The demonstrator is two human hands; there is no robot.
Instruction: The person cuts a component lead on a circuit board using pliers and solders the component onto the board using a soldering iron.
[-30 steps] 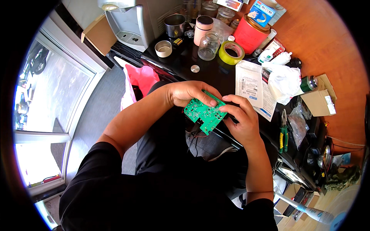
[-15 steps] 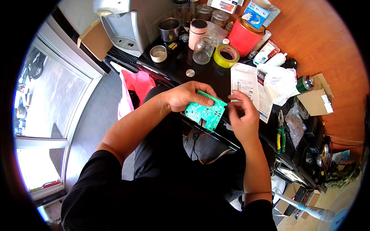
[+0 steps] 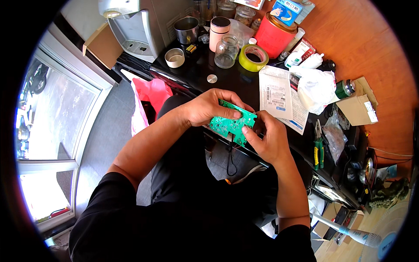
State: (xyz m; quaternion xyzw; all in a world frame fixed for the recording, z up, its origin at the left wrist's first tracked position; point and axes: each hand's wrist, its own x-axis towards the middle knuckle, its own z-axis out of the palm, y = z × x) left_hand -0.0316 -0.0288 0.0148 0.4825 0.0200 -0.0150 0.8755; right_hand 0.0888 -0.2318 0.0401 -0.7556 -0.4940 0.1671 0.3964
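Green printed circuit board (image 3: pixel 234 124) sits pinched in left hand (image 3: pixel 210 107) and right hand (image 3: pixel 271 139); light edge grip seems advisable, keeping black cable (image 3: pixel 230 149) below them slack.

Left hand (image 3: pixel 208 107) near right hand (image 3: pixel 272 139); thumbs (image 3: pixel 230 114) uppermost

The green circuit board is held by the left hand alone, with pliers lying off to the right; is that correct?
Not quite: the head view shows both the left hand and the right hand holding the green circuit board, with pliers lying off to the right.
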